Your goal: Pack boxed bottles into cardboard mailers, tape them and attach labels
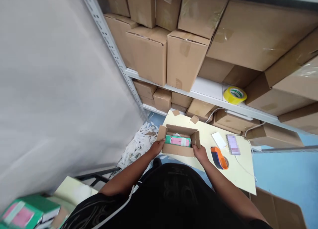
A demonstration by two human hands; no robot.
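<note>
An open cardboard box rests at the near edge of the cream table, its flaps standing up. Inside lies a green and pink package with a pale label toward its right end. My left hand grips the box's left end by the side flap. At the opposite end, my right hand is closed on the right flap and corner. The fingertips of both hands are partly hidden by the cardboard.
Right of the box on the table are an orange tape dispenser, a white card and a phone with a cable. Shelves of cardboard boxes rise behind, holding yellow tape. Paper strips heap at left.
</note>
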